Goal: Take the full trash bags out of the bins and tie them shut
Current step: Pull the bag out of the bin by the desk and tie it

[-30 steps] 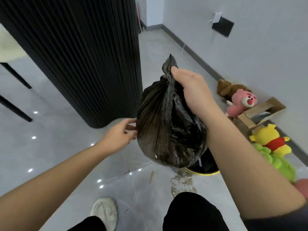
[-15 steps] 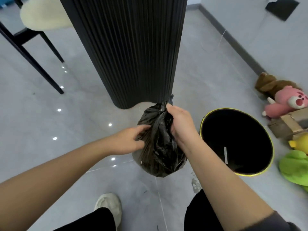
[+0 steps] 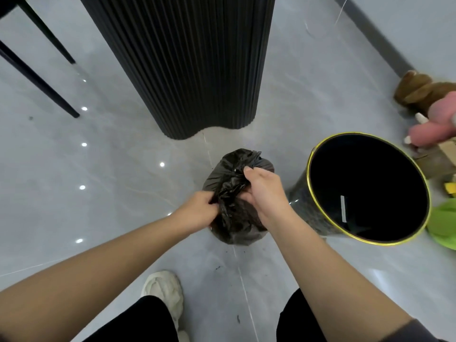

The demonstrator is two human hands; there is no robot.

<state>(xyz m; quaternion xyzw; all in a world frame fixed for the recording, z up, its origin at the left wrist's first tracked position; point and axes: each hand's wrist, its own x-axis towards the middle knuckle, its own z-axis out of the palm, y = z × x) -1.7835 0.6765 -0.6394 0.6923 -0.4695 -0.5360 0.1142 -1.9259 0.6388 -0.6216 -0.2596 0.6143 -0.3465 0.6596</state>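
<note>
A full black trash bag (image 3: 233, 225) sits on the grey floor in front of me, its top bunched together. My right hand (image 3: 265, 196) grips the gathered plastic at the bag's top from the right. My left hand (image 3: 197, 211) pinches the plastic on the bag's left side. To the right stands a black bin (image 3: 306, 213) with a gold rim; its inside looks dark and holds no bag.
A black fluted column (image 3: 180, 65) rises just behind the bag. Black chair legs (image 3: 37, 77) stand at the far left. Plush toys (image 3: 429, 104) and a cardboard box (image 3: 436, 156) lie along the wall at right. My white shoe (image 3: 165, 290) is below the bag.
The bag has come down from chest height beside the bin to the floor. My left hand has moved from touching its side to pinching the plastic near the top.
</note>
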